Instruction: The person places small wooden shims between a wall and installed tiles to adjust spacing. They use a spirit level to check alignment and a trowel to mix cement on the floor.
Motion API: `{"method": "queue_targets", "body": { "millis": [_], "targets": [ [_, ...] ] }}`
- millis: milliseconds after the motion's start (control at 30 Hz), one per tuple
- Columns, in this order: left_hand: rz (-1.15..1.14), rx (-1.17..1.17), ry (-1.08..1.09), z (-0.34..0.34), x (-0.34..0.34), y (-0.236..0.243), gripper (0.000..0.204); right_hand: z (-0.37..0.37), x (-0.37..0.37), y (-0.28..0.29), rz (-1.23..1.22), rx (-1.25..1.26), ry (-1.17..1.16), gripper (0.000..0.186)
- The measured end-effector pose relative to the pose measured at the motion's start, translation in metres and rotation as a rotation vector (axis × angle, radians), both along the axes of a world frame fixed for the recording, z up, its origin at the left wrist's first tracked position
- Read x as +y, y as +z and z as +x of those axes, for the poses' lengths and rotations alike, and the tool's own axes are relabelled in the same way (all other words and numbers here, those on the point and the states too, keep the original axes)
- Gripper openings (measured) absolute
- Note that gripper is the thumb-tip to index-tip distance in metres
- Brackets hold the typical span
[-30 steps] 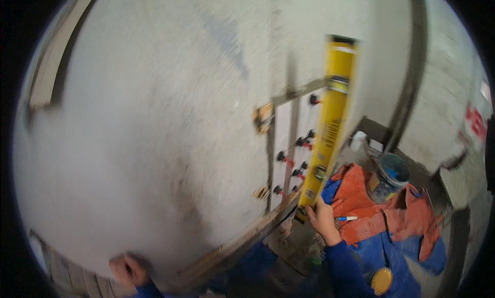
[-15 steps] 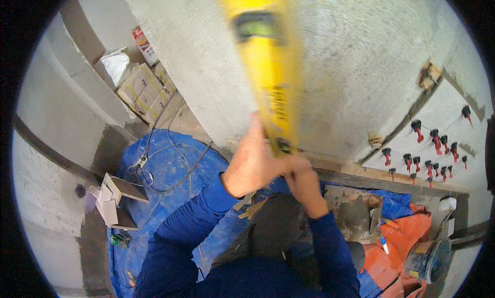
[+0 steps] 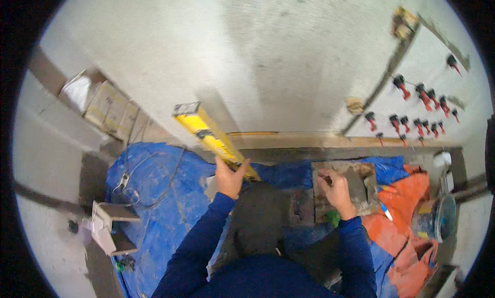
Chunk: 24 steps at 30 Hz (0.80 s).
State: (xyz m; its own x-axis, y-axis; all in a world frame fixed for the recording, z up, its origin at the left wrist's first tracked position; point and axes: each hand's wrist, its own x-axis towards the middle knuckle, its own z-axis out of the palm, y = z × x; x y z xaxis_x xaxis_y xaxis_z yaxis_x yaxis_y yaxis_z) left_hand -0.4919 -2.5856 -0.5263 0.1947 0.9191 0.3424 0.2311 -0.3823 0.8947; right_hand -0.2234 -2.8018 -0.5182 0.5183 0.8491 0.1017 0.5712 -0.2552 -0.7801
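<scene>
My left hand (image 3: 229, 178) is closed round the lower part of a yellow spirit level (image 3: 219, 142). The level leans up and to the left, its far end in front of the bare grey wall (image 3: 289, 56). To the right, my right hand (image 3: 336, 189) is raised over a mortar-smeared board (image 3: 356, 169) on the floor. Its fingers are bent together at the tips; whether something small is between them cannot be made out. A thin orange-yellow stick (image 3: 252, 133) lies along the ledge at the wall's foot.
Wall tiles (image 3: 435, 56) at the right carry several red-and-black levelling clips (image 3: 401, 87). A blue tarp (image 3: 170, 195) with cables and a power strip (image 3: 124, 181) covers the left floor. Orange sheeting (image 3: 407, 195), a white-and-blue marker (image 3: 385, 212) and a bucket (image 3: 444, 218) are right; cardboard boxes (image 3: 111, 110) stand left.
The spirit level has come down and left, away from close to the view. My right hand has let go of its lower end and moved right; my left hand still holds it.
</scene>
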Motion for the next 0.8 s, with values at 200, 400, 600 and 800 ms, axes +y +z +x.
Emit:
{"method": "queue_targets", "body": {
  "millis": [200,400,600,800],
  "targets": [
    [-0.104,-0.031,-0.098,0.011,0.012,-0.05,0.078,0.022,-0.044,-0.032,0.061,0.143,-0.322,0.021],
    [-0.054,0.24,0.032,0.015,0.016,-0.038,0.073,0.022,-0.033,-0.039,0.166,-0.049,-0.3,0.02],
    [-0.005,0.371,0.181,0.018,0.006,0.01,0.059,0.03,-0.02,-0.051,0.08,-0.124,-0.195,0.022],
    [0.075,0.153,0.072,0.019,-0.031,-0.009,0.025,0.029,-0.029,-0.064,0.017,-0.173,-0.15,0.024]
  ]
}}
